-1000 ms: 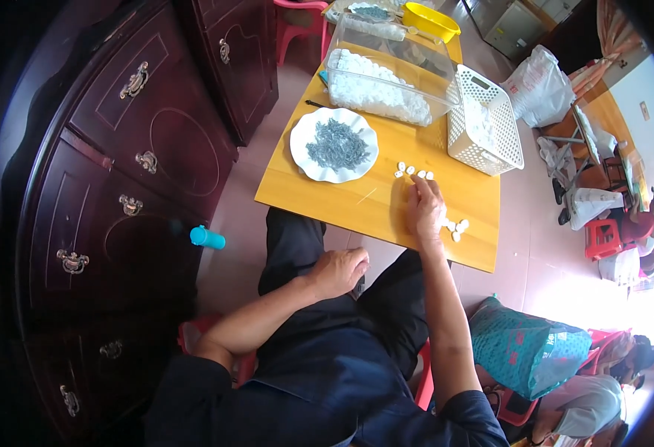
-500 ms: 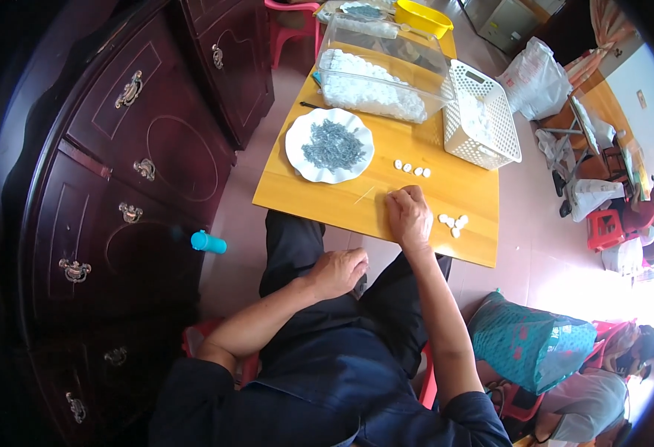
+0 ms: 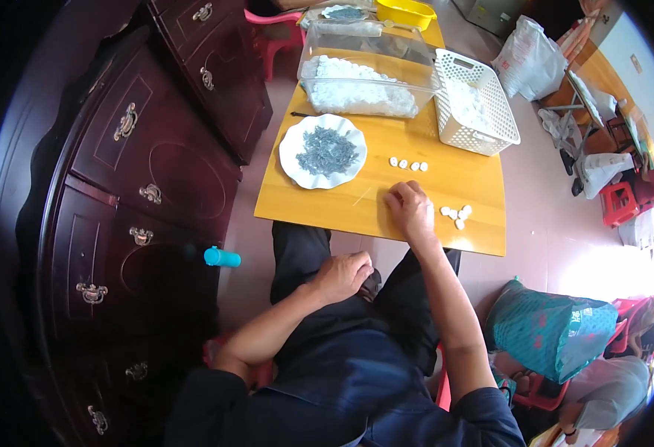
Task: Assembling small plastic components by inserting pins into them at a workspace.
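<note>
My right hand (image 3: 413, 211) lies on the wooden table (image 3: 327, 207) near its front edge, fingers curled down and closed; whatever is under the fingertips is hidden. Beyond it several small white round pieces (image 3: 404, 165) lie in a row. To its right is a loose cluster of similar white pieces (image 3: 459, 216). A thin pale stick (image 3: 361, 196) rests on the tabletop to its left. Above my lap my left hand (image 3: 344, 276) is held in a loose fist, with nothing showing in it. A white scalloped plate (image 3: 291, 162) holds a heap of dark grey slivers (image 3: 327, 151).
Along the table's far part stand a clear plastic bin (image 3: 372, 46) with white pieces and a white perforated basket (image 3: 478, 143). A dark wooden cabinet (image 3: 156, 149) flanks me on the left, with a turquoise bottle (image 3: 223, 257) beside it. A teal bag (image 3: 554, 328) sits at right, near other people.
My view has shifted slightly, so the whole scene sits a little differently. My right hand stays at the same spot on the table, fingers still curled. The white pieces keep their arrangement.
</note>
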Action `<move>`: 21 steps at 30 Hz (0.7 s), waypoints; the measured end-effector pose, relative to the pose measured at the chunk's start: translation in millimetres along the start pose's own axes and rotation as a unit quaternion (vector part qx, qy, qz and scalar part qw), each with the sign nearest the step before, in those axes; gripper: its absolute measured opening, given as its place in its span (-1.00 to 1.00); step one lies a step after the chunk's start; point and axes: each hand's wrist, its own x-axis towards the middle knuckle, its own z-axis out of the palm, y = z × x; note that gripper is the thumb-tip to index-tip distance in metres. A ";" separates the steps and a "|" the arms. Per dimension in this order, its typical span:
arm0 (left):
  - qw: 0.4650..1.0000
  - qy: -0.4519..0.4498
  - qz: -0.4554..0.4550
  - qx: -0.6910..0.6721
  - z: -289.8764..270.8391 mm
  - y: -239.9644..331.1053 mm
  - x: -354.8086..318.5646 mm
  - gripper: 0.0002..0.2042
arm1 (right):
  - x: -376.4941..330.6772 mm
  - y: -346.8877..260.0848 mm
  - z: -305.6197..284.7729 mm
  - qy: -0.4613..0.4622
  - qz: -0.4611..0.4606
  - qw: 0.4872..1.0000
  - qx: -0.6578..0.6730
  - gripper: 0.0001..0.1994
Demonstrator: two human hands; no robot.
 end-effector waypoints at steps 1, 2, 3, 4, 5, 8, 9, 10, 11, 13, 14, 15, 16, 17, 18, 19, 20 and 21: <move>1.000 -0.005 0.003 0.003 0.8 0.3 0.2 -0.86 | -0.7 2.0 2.0 -0.008 0.004 1.000 -0.021 -0.83; 1.000 0.001 0.004 0.000 2.3 0.3 0.1 -0.87 | -1.5 4.0 3.8 -0.003 0.008 1.000 -0.020 -0.83; 1.000 0.005 0.006 -0.003 3.6 0.4 0.3 -0.87 | -2.5 5.9 5.6 -0.009 0.003 0.999 -0.042 -0.81; 1.000 0.001 0.008 0.000 4.3 0.1 0.1 -0.87 | -3.1 5.0 6.3 -0.015 -0.003 0.998 -0.063 -0.79; 1.000 0.009 0.007 -0.007 5.0 -0.1 0.0 -0.87 | -4.8 4.5 6.0 -0.011 0.001 0.998 -0.061 -0.79; 0.999 0.020 0.006 -0.036 0.5 -0.3 2.9 -0.86 | -14.2 0.1 -0.4 0.001 -0.014 0.998 -0.057 -0.78; 0.998 0.028 0.006 -0.062 -2.8 -0.9 4.8 -0.86 | -19.6 -1.4 -4.3 0.012 -0.014 1.000 -0.007 -0.82; 0.997 0.032 0.007 -0.076 -7.9 -0.3 6.1 -0.86 | -26.7 -5.4 -9.4 0.020 -0.013 0.999 0.044 -0.84; 0.995 0.037 0.006 -0.091 -13.8 3.0 8.7 -0.86 | -34.6 -11.6 -17.3 0.020 -0.009 0.999 0.046 -0.84; 0.991 0.051 -0.013 -0.122 -23.2 13.6 13.3 -0.86 | -53.7 -20.9 -33.6 0.022 0.016 0.974 0.224 -0.88; 0.991 0.050 -0.016 -0.127 -25.5 17.5 17.3 -0.86 | -64.5 -19.6 -36.0 0.019 0.049 0.967 0.247 -0.92; 0.990 0.049 -0.020 -0.132 -26.8 20.5 21.1 -0.85 | -76.1 -19.3 -37.7 0.019 0.054 0.967 0.249 -0.92; 0.990 0.045 -0.023 -0.130 -28.3 24.3 24.2 -0.85 | -87.8 -20.4 -39.0 0.012 0.105 0.947 0.305 -0.92; 0.993 0.039 -0.002 -0.114 -28.6 28.1 27.7 -0.86 | -98.5 -20.6 -40.0 0.005 0.156 0.920 0.359 -0.90; 0.995 0.033 0.019 -0.097 -27.5 30.5 29.9 -0.86 | -107.9 -19.3 -41.2 -0.019 0.190 0.891 0.411 -0.86; 0.995 0.027 0.017 -0.097 -25.0 31.5 32.3 -0.86 | -116.4 -17.2 -42.1 -0.016 0.196 0.890 0.412 -0.86; 0.996 0.016 0.024 -0.085 -22.2 32.5 34.2 -0.86 | -124.8 -15.2 -42.5 -0.030 0.214 0.866 0.451 -0.85; 0.997 0.005 0.031 -0.072 -19.2 33.4 35.8 -0.86 | -131.9 -12.9 -42.3 -0.043 0.231 0.840 0.488 -0.85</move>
